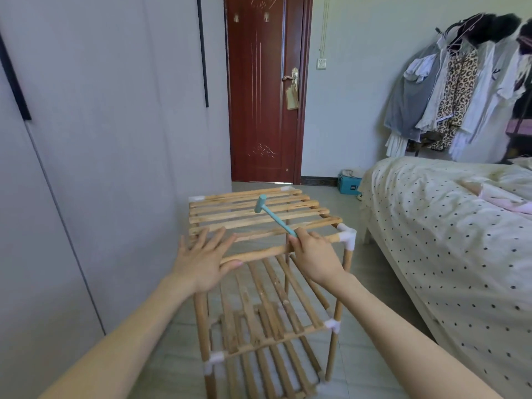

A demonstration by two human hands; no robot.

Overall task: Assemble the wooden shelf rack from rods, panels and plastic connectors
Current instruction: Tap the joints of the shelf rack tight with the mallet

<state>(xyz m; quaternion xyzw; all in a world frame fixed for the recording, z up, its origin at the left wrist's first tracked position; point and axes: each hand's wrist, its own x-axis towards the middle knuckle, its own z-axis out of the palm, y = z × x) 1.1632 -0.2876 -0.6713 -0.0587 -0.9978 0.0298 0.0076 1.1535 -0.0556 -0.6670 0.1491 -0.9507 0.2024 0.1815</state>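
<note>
Head view: rack (pixel 259 217) under hands; right (pixel 313 254) grips hammer (pixel 273 216).

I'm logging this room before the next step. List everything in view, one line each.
rack: one, light wood, on the floor in the middle, several slatted tiers
connectors: several, white, at the rack's corners
hammer: one, teal, head over the top slats
wardrobe: one, grey with black handles, on the left
door: one, dark red, shut, at the far wall
switch: one, white, on the wall right of the door
box: one, blue, on the floor by the bed
bed: one, cream cover with dark dots, on the right
clothes: many, mixed colours, hanging behind the bed
left hand: fingers spread, flat on the rack's top front rod
right hand: grips the hammer's handle
</note>
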